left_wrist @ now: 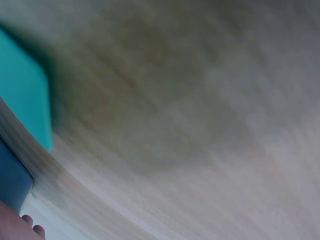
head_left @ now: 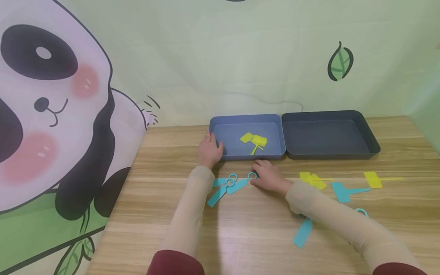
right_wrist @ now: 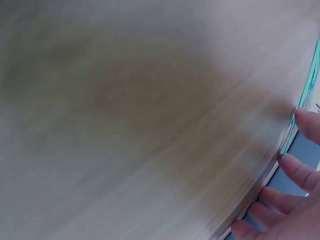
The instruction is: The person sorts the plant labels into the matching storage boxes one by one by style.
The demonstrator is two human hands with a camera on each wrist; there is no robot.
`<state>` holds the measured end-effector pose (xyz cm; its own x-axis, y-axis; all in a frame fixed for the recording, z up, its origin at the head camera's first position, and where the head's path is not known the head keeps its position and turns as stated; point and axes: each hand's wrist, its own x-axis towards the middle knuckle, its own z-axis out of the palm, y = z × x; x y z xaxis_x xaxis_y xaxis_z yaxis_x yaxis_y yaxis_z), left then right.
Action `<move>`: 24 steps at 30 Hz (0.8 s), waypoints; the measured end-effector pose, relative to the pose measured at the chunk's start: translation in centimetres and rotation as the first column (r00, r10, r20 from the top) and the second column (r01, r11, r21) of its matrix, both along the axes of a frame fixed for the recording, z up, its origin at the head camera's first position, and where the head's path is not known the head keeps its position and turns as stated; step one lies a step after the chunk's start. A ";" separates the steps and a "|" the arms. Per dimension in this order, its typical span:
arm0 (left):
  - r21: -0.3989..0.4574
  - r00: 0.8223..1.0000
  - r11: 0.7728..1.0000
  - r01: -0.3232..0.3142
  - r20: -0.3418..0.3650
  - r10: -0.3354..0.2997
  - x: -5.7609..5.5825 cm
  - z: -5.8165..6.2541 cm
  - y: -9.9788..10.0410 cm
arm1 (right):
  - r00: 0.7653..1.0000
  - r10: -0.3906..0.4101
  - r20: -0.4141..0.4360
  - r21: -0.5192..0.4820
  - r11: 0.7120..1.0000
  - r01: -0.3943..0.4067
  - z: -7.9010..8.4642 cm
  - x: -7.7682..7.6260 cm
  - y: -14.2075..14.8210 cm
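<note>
My left hand rests at the left front corner of the blue tray, fingers along its side wall. Inside that tray lie several yellow T-shaped plant labels. My right hand is on the table in front of the trays, thumb and index finger apart on either side of the ring of a teal ring tag. More teal ring tags overlap beside it, near my left forearm. In the right wrist view, the fingers are spread, with the thin teal edge by the thumb and index tips.
A dark tray stands against the blue tray's right side. Right of my right hand lie yellow labels, another yellow label and a teal T-shaped label. A teal ring tag lies below my right forearm. Behind is a printed cloth.
</note>
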<state>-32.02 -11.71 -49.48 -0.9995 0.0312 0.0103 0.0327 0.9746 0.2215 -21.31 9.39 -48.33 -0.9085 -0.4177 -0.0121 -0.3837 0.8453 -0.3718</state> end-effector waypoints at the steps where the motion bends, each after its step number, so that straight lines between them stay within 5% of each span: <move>1: 0.002 1.000 1.000 -0.001 0.000 0.001 0.0 0.0 0.0 | 1.000 -0.006 -0.001 0.008 1.000 0.006 0.0 0.0 -0.1; 24: -0.008 1.000 1.000 0.009 0.014 -0.009 0.3 0.6 0.1 | 0.999 -0.028 0.042 0.019 0.999 0.027 0.2 0.2 -0.6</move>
